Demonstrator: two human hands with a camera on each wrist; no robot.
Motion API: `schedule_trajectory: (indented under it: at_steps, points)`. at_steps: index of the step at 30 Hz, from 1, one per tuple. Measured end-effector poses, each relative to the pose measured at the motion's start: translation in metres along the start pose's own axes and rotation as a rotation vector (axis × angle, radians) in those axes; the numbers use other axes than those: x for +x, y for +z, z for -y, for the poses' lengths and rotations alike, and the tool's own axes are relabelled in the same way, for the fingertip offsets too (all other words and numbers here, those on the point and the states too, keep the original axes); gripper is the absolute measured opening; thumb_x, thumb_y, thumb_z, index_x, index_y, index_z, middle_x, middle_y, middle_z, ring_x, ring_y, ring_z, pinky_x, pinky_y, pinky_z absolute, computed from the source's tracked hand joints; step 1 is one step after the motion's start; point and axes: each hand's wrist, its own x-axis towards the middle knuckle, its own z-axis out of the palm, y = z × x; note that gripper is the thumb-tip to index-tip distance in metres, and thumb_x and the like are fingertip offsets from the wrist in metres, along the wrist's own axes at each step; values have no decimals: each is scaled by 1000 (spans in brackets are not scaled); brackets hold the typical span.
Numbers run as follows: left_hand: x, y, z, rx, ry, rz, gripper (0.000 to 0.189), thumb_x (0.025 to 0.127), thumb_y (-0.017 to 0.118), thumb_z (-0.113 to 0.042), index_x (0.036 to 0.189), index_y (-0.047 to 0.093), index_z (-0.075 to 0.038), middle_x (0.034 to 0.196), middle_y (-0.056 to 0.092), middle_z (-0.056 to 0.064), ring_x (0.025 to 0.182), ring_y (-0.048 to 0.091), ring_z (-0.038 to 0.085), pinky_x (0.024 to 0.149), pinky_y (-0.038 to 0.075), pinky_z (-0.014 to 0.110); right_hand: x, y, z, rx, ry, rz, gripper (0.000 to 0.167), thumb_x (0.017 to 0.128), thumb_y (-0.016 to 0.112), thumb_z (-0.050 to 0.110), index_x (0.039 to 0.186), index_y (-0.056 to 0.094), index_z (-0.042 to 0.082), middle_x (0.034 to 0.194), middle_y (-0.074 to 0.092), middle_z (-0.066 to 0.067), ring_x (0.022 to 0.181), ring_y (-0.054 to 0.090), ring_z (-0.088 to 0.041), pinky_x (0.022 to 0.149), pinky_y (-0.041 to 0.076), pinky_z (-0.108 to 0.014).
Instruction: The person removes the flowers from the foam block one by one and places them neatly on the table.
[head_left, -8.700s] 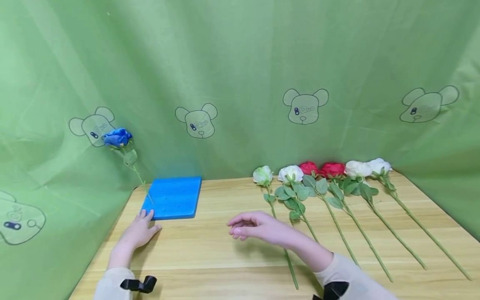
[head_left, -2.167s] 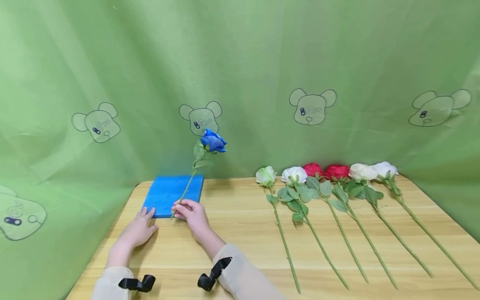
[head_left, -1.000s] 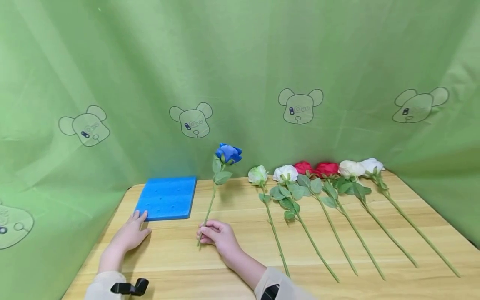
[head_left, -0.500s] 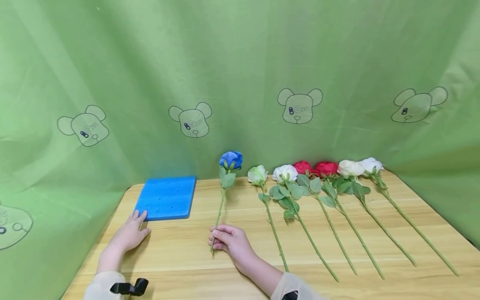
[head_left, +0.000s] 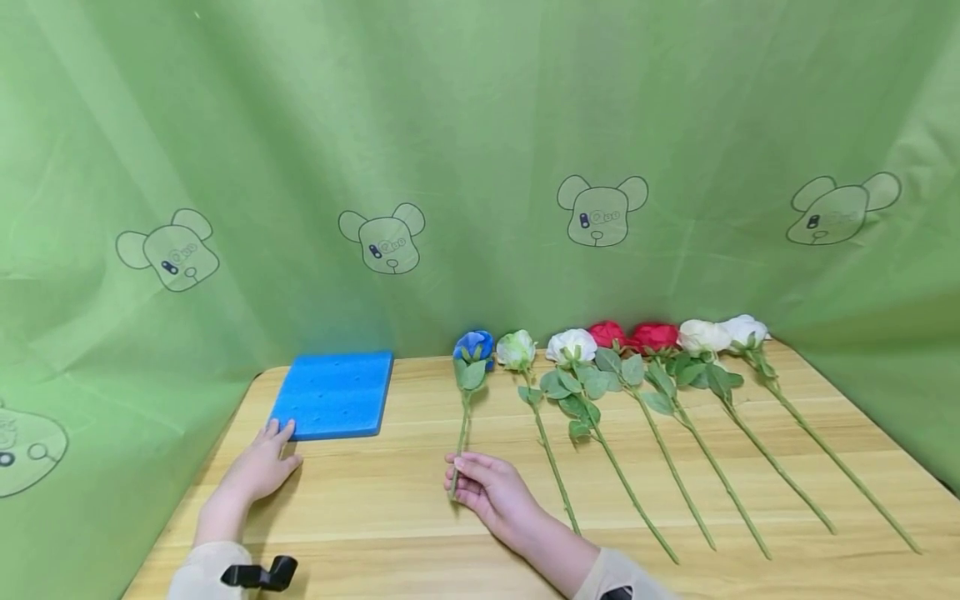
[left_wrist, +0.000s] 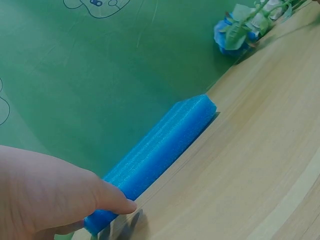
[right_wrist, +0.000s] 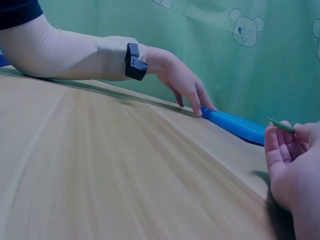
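My right hand (head_left: 497,497) pinches the lower stem of a blue artificial rose (head_left: 474,350) between thumb and fingers, low over the table. The cut end of the green stem (right_wrist: 281,125) sticks out past the fingertips in the right wrist view. The rose's head is at the back of the table, left of a pale green-white rose (head_left: 517,351). On the left lies a flat blue foam board (head_left: 330,398) with small holes. My left hand (head_left: 257,472) rests its fingertips on the board's near left corner, fingers fairly straight; the left wrist view shows the thumb beside the board's edge.
Right of the pale green rose lie a white rose (head_left: 572,346), red roses (head_left: 654,337) and more white roses (head_left: 703,337), stems toward me. A green curtain (head_left: 480,150) with bear-head prints hangs behind the wooden table (head_left: 360,517).
The blue rose stood tilted in the foam board at first. My right hand took it out, carried it right and lowered its head beside the pale green rose. My left hand stayed at the board.
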Motion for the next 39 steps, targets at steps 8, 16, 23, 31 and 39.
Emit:
schedule_trajectory:
  at_steps: [8, 16, 23, 31, 39]
  points:
    - [2, 1, -1, 0, 11, -9, 65, 97, 54, -22, 148, 29, 9, 151, 13, 42, 140, 15, 59, 112, 21, 69, -3, -11, 8, 52, 21, 5, 44, 100, 50, 9, 136, 41, -14, 88, 68, -1, 82, 66, -10, 80, 56, -21]
    - [4, 0, -2, -13, 13, -3, 66, 97, 54, -23, 149, 28, 8, 152, 12, 42, 140, 14, 59, 112, 20, 69, -16, -23, 19, -2, 13, 19, 57, 104, 44, 21, 146, 27, -12, 129, 59, -26, 118, 64, -25, 102, 51, -29]
    - [4, -2, -4, -13, 9, 7, 66, 98, 54, -22, 149, 26, 8, 152, 11, 42, 140, 12, 59, 112, 19, 69, -30, -32, 28, -89, 23, 74, 63, 107, 37, 29, 149, 18, -14, 153, 27, -32, 143, 34, -37, 116, 35, -37]
    - [1, -1, -5, -13, 7, 8, 65, 97, 54, -21, 149, 26, 9, 152, 11, 42, 140, 13, 59, 112, 19, 69, -47, -40, 33, -159, 39, 122, 71, 107, 33, 36, 150, 8, -14, 158, 9, -33, 148, 14, -41, 121, 21, -44]
    - [0, -2, -1, -22, 3, 21, 66, 98, 54, -21, 148, 26, 10, 151, 11, 43, 140, 12, 60, 112, 19, 70, -67, -43, 36, -314, 42, 183, 76, 106, 30, 43, 151, 4, -12, 160, 8, -28, 150, 9, -39, 122, 15, -46]
